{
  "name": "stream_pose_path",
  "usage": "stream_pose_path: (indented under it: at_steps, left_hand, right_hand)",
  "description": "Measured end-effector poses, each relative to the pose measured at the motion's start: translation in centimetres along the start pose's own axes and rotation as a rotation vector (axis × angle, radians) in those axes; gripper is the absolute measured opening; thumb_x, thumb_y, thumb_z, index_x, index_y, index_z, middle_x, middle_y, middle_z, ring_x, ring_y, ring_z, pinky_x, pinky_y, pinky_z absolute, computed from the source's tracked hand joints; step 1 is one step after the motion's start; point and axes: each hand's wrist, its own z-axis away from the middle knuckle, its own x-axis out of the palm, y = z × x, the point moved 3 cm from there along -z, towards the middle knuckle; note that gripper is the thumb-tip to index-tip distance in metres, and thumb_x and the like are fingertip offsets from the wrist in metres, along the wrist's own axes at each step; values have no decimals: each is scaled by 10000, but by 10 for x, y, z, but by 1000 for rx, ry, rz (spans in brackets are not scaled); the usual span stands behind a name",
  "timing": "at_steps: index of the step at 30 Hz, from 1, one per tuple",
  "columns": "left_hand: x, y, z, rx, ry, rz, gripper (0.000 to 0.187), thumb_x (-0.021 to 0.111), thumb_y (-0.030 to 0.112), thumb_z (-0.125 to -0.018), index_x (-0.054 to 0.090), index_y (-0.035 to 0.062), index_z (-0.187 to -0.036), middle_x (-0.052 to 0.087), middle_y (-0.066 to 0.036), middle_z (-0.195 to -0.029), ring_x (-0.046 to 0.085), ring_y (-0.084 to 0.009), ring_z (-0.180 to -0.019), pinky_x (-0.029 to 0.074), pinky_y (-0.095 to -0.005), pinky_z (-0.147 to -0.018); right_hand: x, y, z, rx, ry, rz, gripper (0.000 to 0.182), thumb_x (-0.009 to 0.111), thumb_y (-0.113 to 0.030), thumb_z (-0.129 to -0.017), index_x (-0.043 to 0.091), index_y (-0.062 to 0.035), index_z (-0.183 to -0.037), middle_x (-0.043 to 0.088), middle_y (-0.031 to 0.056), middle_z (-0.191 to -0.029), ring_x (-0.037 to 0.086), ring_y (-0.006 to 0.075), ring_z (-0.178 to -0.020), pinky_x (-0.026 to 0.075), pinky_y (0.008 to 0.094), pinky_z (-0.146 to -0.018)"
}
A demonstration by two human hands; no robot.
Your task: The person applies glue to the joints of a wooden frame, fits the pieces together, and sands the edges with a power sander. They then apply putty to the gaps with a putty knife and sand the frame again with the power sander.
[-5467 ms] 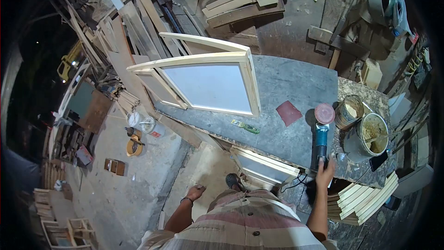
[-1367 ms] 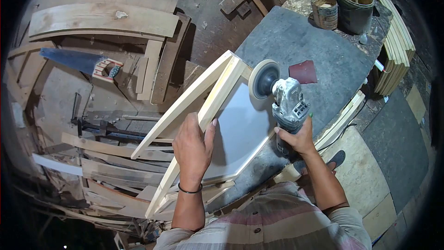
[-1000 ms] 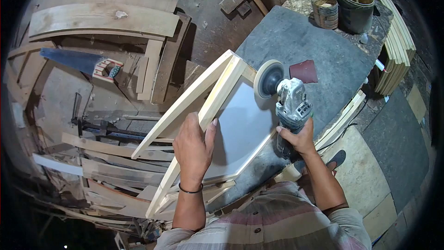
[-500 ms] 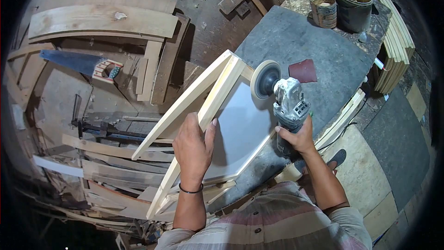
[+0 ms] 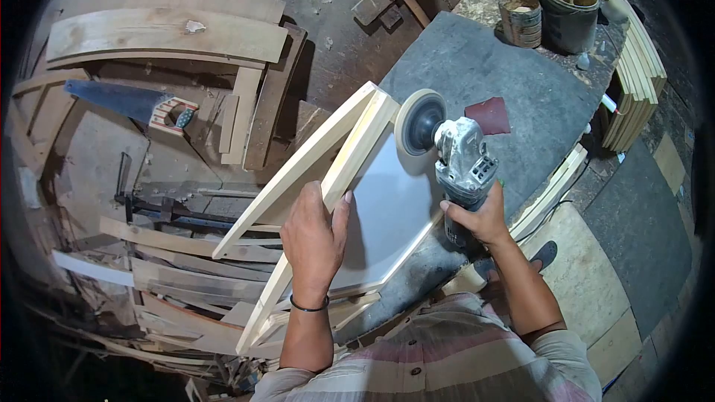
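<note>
My right hand [image 5: 480,216] is wrapped round the body of an angle grinder [image 5: 463,164] fitted with a round sanding disc [image 5: 418,122]. The disc's edge is right at the upper end of a pale wooden frame [image 5: 356,145]. My left hand [image 5: 313,234] grips the frame's near rail, thumb on the inner side and fingers over the outer side. Inside the frame shows a white panel [image 5: 395,205]. The frame lies tilted on a grey-topped bench [image 5: 477,56]. Beyond the disc rests a piece of dark red sandpaper [image 5: 488,115].
A rusty can [image 5: 520,18] and a bucket [image 5: 570,11] stand at the bench's far corner. On the left, a handsaw [image 5: 130,104] lies among curved boards [image 5: 164,33]. Stacked wooden strips [image 5: 634,74] sit at the right, and a dark cable [image 5: 555,212] hangs beside the bench.
The grinder has moved slightly left, its disc coming closer to the frame's upper end. My left hand keeps its grip on the rail.
</note>
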Motion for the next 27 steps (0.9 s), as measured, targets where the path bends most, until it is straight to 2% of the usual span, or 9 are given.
stream_pose_path:
  at_steps: [10,22,24,27]
  left_hand:
    - [0,1,0,-22,-22,-10,309,720,253,-921,532,13,-977,557,-168,-731,580,-376,-692,443,-487,-637]
    - [0,0,-1,-1,-9,-17,309,726,243,-918,525,13,-966,557,-171,-734,582,-379,-690,442,-484,-631]
    - [0,0,0,2,-9,-15,310,727,243,-918,524,14,-964,557,-172,-734,582,-378,-688,442,-483,-630]
    - [0,0,0,11,5,-11,309,728,241,-917,520,16,-954,554,-171,-732,579,-379,-683,439,-484,-627]
  right_hand:
    - [0,-2,-4,-29,0,-17,563,857,-145,-692,594,17,-1162,686,114,-1051,658,197,-953,519,345,-884]
    - [-4,14,8,100,39,-52,535,851,-122,-701,611,7,-1162,688,97,-1038,660,181,-925,523,337,-868]
    - [-4,14,10,58,73,-46,487,818,-48,-726,619,-6,-1168,680,57,-987,654,142,-868,528,304,-813]
    - [-3,26,17,88,117,-100,480,816,-41,-733,614,-5,-1168,680,61,-993,657,149,-874,529,305,-813]
